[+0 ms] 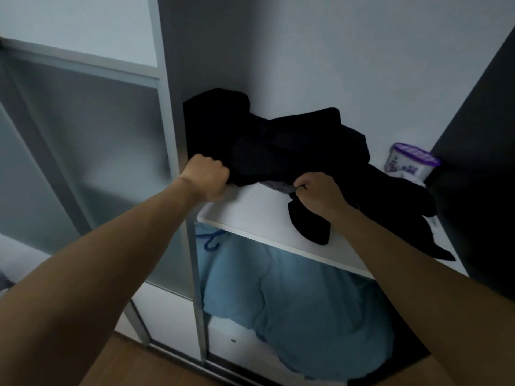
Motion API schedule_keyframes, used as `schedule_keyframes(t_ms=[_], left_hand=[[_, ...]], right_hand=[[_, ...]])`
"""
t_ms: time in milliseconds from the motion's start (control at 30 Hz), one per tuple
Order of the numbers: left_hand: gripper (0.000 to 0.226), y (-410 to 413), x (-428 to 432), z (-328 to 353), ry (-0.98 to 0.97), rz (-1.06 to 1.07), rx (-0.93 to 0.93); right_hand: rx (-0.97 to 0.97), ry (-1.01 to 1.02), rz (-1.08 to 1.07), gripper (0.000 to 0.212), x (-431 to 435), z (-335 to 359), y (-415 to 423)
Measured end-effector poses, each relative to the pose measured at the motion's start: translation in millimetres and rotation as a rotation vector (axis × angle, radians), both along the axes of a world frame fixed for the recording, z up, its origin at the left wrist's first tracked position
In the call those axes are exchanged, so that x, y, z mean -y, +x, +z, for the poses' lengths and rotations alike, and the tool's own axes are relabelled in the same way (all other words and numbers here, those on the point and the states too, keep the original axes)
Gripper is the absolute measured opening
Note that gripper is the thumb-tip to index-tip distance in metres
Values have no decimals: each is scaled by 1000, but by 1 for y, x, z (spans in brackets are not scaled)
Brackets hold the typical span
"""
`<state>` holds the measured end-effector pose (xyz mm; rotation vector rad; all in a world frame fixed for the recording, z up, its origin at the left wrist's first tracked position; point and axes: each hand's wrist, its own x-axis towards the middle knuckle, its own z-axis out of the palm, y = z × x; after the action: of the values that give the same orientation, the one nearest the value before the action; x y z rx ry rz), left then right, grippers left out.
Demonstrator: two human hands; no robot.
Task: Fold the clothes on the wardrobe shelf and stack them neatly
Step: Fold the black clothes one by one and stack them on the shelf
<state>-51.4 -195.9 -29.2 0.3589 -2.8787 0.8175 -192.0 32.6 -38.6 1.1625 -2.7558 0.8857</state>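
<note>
Black clothes [278, 146] on shelf [259, 210], both hands outstretched, left [207, 181] fisted gripping edge, right [317, 195] pinching hem

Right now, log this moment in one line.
left hand: grips black clothes | right hand: pinches their front edge | shelf: pile unfolded

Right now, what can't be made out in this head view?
Head view:
- black clothes: too dark to count or name the garments.
- left hand: fingertips hidden, curled into the cloth.
- tub: label too small; base behind the clothes.
- blue bedding: partly covered by the shelf and a forearm.
</note>
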Motion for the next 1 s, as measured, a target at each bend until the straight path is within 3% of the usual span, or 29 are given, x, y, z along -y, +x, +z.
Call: schedule_keyframes(t_ms=[233, 400, 533, 633, 733, 867, 1000], left_hand=[[22, 30, 62, 6, -89, 247, 228], [20, 42, 105, 9, 11, 359, 242], [20, 54, 137, 6, 53, 409, 220], [21, 55, 151, 4, 48, 458, 235], [25, 53, 163, 4, 27, 498, 292], [26, 50, 182, 6, 60, 487, 339], [16, 46, 206, 10, 213, 492, 210]], right_hand=[[-26, -61, 20, 21, 81, 19, 16], [-10, -4, 35, 30, 138, 19, 24], [-127, 269, 98, 64, 165, 12, 19], [-245, 475, 89, 77, 177, 3, 15], [-283, 581, 102, 76, 191, -9, 13], [-344, 536, 99, 65, 219, -22, 16], [-456, 539, 87, 70, 254, -31, 22]])
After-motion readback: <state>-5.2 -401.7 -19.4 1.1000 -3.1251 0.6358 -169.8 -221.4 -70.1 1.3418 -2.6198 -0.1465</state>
